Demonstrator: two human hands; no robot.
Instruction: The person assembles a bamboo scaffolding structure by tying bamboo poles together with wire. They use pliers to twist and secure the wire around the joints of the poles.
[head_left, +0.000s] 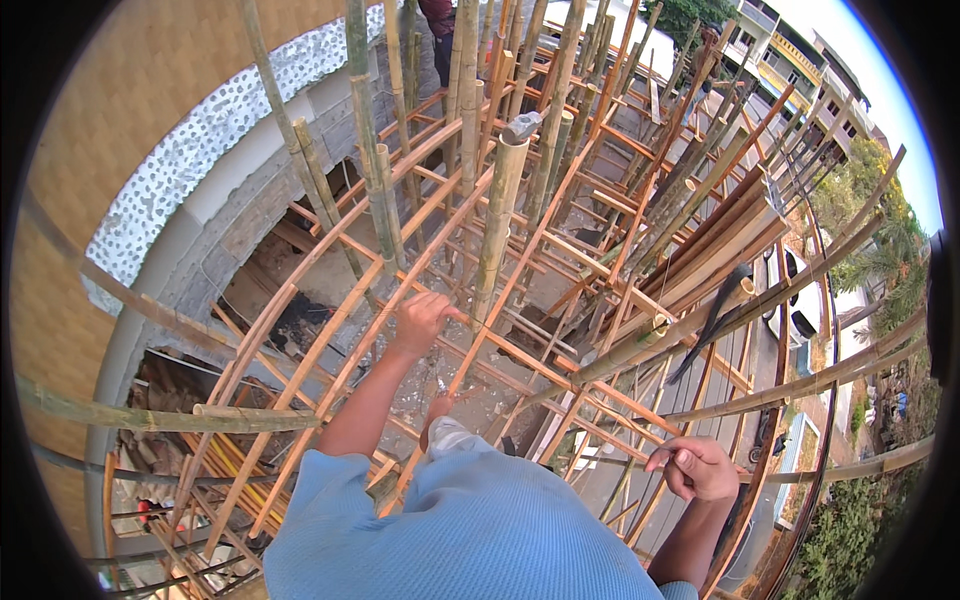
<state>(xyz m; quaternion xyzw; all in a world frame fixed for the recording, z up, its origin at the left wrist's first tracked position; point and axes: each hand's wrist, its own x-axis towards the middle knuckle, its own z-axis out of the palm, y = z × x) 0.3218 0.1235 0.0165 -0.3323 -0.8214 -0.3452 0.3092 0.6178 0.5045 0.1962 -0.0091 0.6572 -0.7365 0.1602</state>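
Note:
My left hand (pixel 425 318) is closed over a wooden batten (pixel 515 350) that crosses the frame in front of me. Just beyond it rises a thick upright bamboo post (pixel 497 220). What looks like a grey hammer head (pixel 522 128) sits at the post's top; any handle is hidden. Out to the right, my right hand (pixel 703 468) has its fingers curled in, the index finger partly bent. Whatever it may pinch is too small to make out. Near that hand runs a long bamboo pole (pixel 860 465).
Battens and bamboo poles form an open lattice over a drop to rubble-strewn ground (pixel 385 372). To the left stands a building wall with a speckled band (pixel 240 120). Stacked planks (pixel 720 255) lean at right, above a street with a white vehicle (pixel 790 295). Another person (pixel 440 30) is at the top.

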